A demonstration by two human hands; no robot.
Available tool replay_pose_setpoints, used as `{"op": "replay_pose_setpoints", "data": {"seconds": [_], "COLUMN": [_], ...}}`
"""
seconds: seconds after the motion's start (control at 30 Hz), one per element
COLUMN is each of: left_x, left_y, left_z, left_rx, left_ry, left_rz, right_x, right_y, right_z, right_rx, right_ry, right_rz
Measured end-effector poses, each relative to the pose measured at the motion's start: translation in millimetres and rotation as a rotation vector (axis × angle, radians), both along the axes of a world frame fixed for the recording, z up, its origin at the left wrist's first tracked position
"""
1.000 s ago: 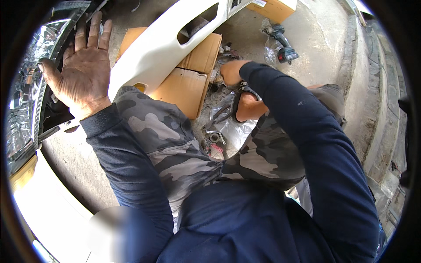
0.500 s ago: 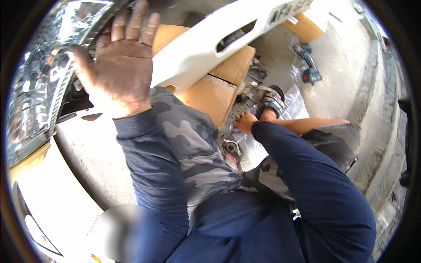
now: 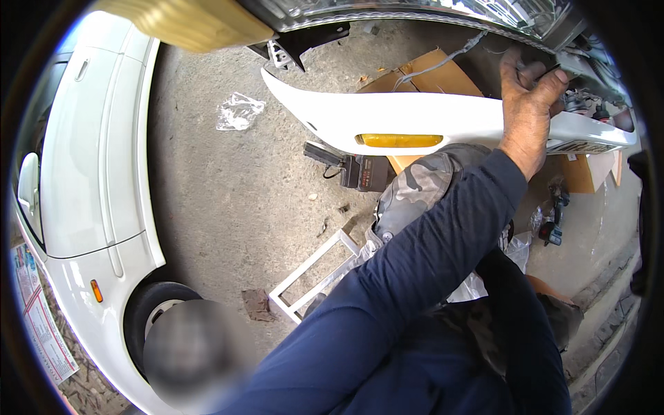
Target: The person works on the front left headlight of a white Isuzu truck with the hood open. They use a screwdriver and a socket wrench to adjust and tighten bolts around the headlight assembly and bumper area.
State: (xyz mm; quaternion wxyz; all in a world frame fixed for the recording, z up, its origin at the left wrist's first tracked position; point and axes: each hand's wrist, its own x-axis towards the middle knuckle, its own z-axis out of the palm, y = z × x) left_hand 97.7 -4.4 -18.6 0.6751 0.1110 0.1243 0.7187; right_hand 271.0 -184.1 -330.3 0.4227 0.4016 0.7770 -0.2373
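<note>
My left hand is raised over a white car bumper, its fingers curled. A thin, dark, pointed piece shows by the thumb; its kind is unclear. The wrist crosses in front of the bumper, and I cannot tell whether the fingers touch it. Set into the bumper is an amber lamp. My right forearm passes under the left sleeve, so the right hand is hidden. Behind the bumper lies a brown cardboard sheet with a grey cable across it.
A white car stands at the left. Car bodywork with a clear lamp overhangs the top. On the concrete lie a dark box-shaped device, a white frame, clear plastic and, at right, a cordless drill.
The view has swung left, bringing in the white car and more floor. My left hand has gone from spread with the palm showing to curled above the bumper.
</note>
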Motion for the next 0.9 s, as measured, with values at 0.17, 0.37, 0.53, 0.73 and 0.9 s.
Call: {"op": "replay_pose_setpoints", "data": {"seconds": [0.17, 0.37, 0.53, 0.73, 0.9], "left_x": [-5, -20, -15, -2, 23], "left_y": [-4, 14, 23, 6, -15], "left_z": [-2, -26, -31, -22, -15], "left_rx": [-0.021, -0.1, -0.222, 0.012, 0.353], "left_ry": [0.002, 0.116, 0.361, 1.053, 1.662], "left_rz": [-0.147, -0.11, -0.213, -0.139, -0.162], "right_x": [9, 34, 97, 129, 123], "right_y": [-9, 5, 88, 90, 102], "right_z": [19, 124, 267, 350, 350], "right_rx": [-0.044, -0.101, 0.145, 0.571, 0.489], "right_ry": [-0.023, 0.113, 0.124, 0.312, 0.693], "right_rz": [-0.051, 0.085, -0.42, -0.641, -0.608]}}
